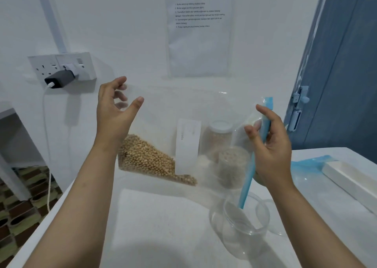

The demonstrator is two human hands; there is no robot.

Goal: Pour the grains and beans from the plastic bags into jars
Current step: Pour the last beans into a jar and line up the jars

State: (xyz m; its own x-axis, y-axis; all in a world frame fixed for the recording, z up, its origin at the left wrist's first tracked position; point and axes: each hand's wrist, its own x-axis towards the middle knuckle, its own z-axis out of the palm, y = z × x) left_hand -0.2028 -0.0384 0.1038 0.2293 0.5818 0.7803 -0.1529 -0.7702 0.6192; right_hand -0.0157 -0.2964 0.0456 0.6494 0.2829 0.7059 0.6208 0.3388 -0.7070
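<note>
A clear plastic bag (183,108) with a white label hangs tilted between my hands above the white table (155,223). Tan beans (151,157) are heaped in its lower left corner. My left hand (114,112) grips the bag's raised upper left end, its fingers showing blurred through the plastic. My right hand (269,145) pinches the bag's blue zip strip (247,178), whose lower end dips into an open clear jar (244,223). Seen through the bag, a white-lidded jar (220,133) and a jar of pale grains (232,165) stand behind.
A flat blue-edged bag (306,163) and a long white tray (350,180) lie at the right of the table. The wall behind carries a socket with a charger (61,78) and a printed sheet (200,29). The table's left edge drops to a tiled floor.
</note>
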